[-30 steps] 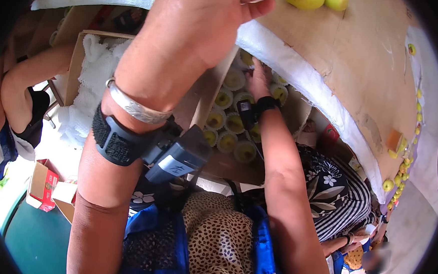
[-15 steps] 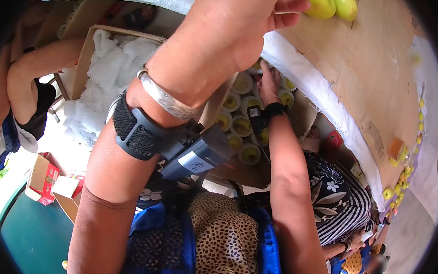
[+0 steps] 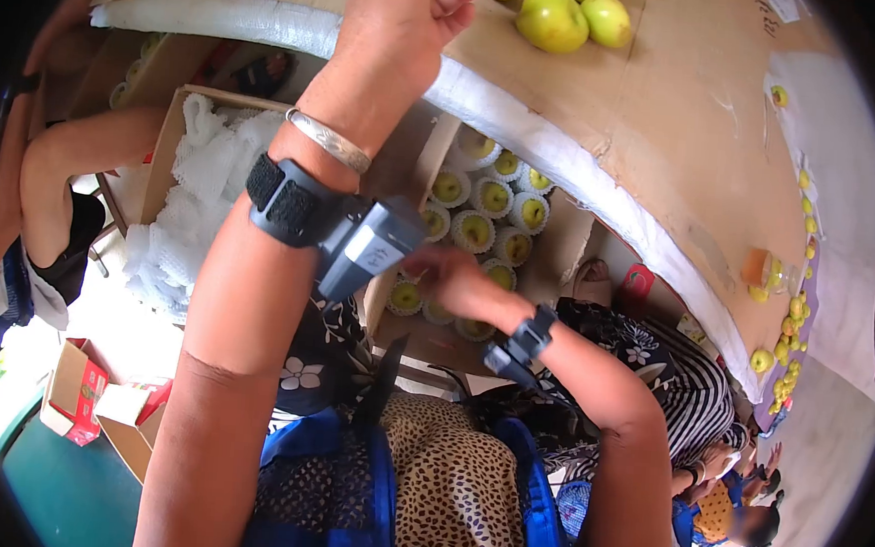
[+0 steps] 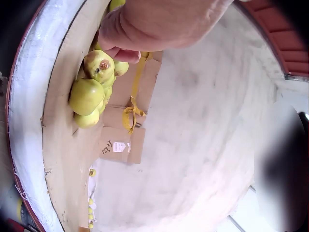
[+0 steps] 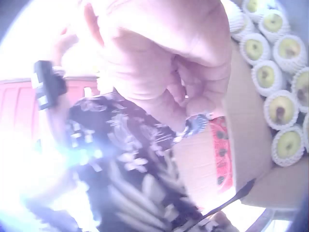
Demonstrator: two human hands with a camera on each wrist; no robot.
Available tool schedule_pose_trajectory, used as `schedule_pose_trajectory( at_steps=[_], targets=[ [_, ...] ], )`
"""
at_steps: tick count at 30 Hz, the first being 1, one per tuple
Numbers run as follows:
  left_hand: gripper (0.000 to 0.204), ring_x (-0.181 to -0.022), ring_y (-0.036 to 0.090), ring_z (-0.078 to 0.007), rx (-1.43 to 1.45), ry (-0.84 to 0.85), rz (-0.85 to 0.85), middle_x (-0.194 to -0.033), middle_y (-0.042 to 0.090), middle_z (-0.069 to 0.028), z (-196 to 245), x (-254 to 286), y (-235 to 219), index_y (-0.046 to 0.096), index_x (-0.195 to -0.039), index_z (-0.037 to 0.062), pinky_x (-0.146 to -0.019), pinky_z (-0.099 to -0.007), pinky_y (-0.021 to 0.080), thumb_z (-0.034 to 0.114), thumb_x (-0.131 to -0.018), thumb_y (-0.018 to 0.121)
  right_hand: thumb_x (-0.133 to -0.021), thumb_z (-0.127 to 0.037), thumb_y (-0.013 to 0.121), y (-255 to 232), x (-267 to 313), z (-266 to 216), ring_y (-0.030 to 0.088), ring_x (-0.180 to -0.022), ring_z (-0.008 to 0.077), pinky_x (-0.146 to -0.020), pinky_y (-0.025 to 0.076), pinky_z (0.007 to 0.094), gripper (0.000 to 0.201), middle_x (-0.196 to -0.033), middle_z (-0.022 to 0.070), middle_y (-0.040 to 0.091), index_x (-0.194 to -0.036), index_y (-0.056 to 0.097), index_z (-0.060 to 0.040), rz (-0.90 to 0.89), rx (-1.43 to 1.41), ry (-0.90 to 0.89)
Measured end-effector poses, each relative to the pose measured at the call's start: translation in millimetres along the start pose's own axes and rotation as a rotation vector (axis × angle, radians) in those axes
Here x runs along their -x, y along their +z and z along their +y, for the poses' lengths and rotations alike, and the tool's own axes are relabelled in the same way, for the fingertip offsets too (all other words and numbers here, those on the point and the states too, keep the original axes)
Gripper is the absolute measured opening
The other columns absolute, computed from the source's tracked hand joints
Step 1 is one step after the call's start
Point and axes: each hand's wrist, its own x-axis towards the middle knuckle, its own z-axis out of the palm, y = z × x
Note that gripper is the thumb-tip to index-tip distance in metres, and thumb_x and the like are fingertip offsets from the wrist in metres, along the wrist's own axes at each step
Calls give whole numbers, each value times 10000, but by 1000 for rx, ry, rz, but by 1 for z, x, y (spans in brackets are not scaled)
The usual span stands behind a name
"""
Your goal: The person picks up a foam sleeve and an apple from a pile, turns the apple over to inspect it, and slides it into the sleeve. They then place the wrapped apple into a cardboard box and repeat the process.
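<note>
My left hand point(image 3: 397, 30) reaches over the cardboard-covered table at the top of the head view. In the left wrist view this hand point(image 4: 164, 21) has its fingers bent beside green-yellow fruits, and a brown-spotted fruit point(image 4: 99, 66) lies just under them; whether it grips one is hidden. Over the near part of a box point(image 3: 429, 168) of fruits in white foam nets, the right hand point(image 3: 462, 283) looks blurred. Its curled fingertips in the right wrist view point(image 5: 166, 63) pinch a small silvery-blue piece point(image 5: 195, 124). Netted fruits point(image 5: 281, 110) lie in the box to the right.
A box of white foam nets point(image 3: 204, 159) stands left of the fruit box. Small red boxes point(image 3: 75, 392) are at the lower left, by a green surface point(image 3: 73, 492). A padded white edge point(image 3: 585, 162) borders the table. Other people sit at both sides.
My right hand has pulled back from the far part of the fruit box toward my body. My left hand and forearm sit further left in the view, and more fruits on the table show.
</note>
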Motion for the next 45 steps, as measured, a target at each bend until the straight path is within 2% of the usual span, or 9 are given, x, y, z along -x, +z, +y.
schedule_pose_trajectory(
  at_steps=[3,6,12,19,23,28,31,41,45],
  targets=[
    [190,-788,557,-148,-32,2,1,-940,574,-58,-6,-17,-16,502,-998,86,-698,-282,453,240,-915,428,-788,-130,627,-19,31,-57,562,-683,95,-635,471,240,278,-826,38,628,-1030,570,-7,-236,-212,-27],
    [299,-861,519,-166,-235,113,49,-1032,577,-105,3,1,-1,485,-1043,87,-701,-252,426,346,-893,479,-847,-217,587,-50,50,-94,539,-648,89,-570,449,232,288,-822,31,624,-1041,555,-8,-101,-271,-2],
    [192,-732,557,-153,-174,245,131,-927,619,-75,2,45,-1,479,-1007,79,-614,-263,434,85,-818,513,-778,-166,652,-87,58,-93,602,-660,141,-604,484,281,304,-850,99,640,-1027,570,-13,274,224,-120],
    [124,-727,558,-120,-32,165,117,-868,604,-50,25,146,-100,523,-965,83,-616,-234,442,78,-844,546,-858,-116,560,-110,57,-82,563,-785,73,-648,424,192,212,-963,52,614,-1038,564,-4,417,-255,-291],
    [240,-807,552,-152,-470,229,738,-963,586,-81,41,169,-235,521,-1021,46,-684,-275,450,57,-783,550,-866,-132,557,-110,56,-88,561,-791,81,-651,418,193,211,-972,52,614,-1034,564,-5,409,-343,-294],
    [500,-942,545,-319,-1619,399,1057,-1044,540,-184,51,203,-342,465,-1138,26,-827,-376,443,126,-683,646,-868,-135,557,-111,56,-88,555,-800,78,-651,413,189,207,-975,46,613,-1034,565,-11,392,-375,-290],
    [572,-958,539,-360,-1781,53,674,-1026,534,-204,59,212,-376,455,-1166,76,-833,-411,441,156,-649,688,-870,-139,555,-111,55,-88,550,-799,74,-655,407,187,205,-979,43,612,-1032,566,-14,391,-374,-296],
    [230,-879,575,-329,-2019,158,783,-910,597,-157,55,198,-301,622,-877,74,-762,-367,451,233,-711,630,-865,-134,558,-105,54,-98,549,-798,72,-656,404,189,197,-975,44,612,-1023,574,-18,380,-365,-272],
    [231,-829,547,-133,-1322,5,657,-866,591,-42,55,203,-313,574,-917,46,-738,-252,411,206,-761,631,-859,-122,562,-104,50,-97,553,-786,69,-654,408,188,185,-957,36,616,-1013,582,-21,382,-377,-287]
  ],
)
